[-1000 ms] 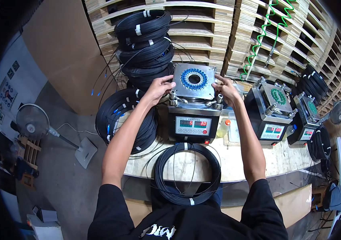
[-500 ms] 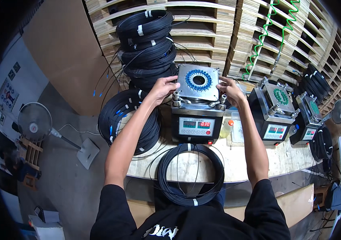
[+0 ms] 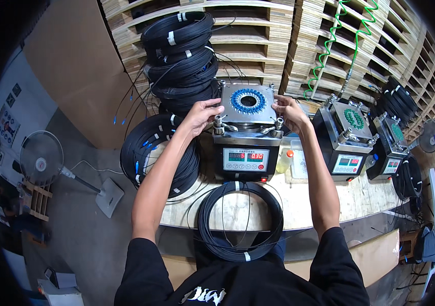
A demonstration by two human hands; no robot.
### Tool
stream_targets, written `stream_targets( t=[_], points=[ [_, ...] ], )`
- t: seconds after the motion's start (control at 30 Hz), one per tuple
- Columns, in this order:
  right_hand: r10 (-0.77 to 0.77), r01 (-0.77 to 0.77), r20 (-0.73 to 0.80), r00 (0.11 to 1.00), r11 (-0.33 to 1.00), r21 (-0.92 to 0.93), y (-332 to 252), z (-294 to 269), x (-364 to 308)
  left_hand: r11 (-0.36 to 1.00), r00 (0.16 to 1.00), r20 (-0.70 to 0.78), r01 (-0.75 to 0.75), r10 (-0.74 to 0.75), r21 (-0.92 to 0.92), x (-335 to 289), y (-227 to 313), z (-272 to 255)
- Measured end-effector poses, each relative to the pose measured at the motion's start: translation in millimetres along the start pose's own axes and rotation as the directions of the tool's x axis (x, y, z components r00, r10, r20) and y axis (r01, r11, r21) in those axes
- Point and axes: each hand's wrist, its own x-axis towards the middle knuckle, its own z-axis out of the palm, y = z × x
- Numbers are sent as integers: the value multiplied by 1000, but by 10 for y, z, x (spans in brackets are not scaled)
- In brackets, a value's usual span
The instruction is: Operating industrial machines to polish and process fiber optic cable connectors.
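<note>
stacked wooden pallets (image 3: 258,41) close off the far side, and a pale wooden surface (image 3: 329,204) runs in front of them with its rounded near edge at the person's waist. on it stands a black machine (image 3: 245,155) with a red and green readout, topped by a square metal plate (image 3: 248,104) carrying a ring of blue connectors. the left hand (image 3: 200,116) grasps the plate's left edge, fingers curled over it; the right hand (image 3: 289,112) clasps the right edge the same way. a black cable coil (image 3: 240,222) lies just before the machine, overhanging the near edge. a larger coil (image 3: 159,155) hangs off the left end, with more coils (image 3: 179,56) piled behind it. two similar machines (image 3: 345,140) crowd the right side, leaving little bare wood. a floor fan (image 3: 41,158) stands well apart on the left.
</note>
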Motion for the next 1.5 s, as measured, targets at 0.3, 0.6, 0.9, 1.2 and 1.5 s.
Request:
stream_targets(
  t=[0.3,0.6,0.9,1.2,1.5],
  points=[
    [36,-40,-34,999,990,-135,-116,153,-137,999,998,-59,24,-23,30,-37,-50,-9],
    [-15,8,-65,998,994,-108,-12,136,-110,998,998,-54,-23,26,59,-56,-67,0],
    [-55,37,-94,994,983,-182,44,75,-136,995,992,-102,-62,70,84,-104,-84,124],
    [-435,199,-345,831,814,-546,248,526,-1354,734,668,-391,-360,633,576,-1176,-1050,244],
    [-244,124,23,970,406,-905,1316,1433,-2107,481,944,-80,-88,319,872,-1743,-1858,695]
  ],
)
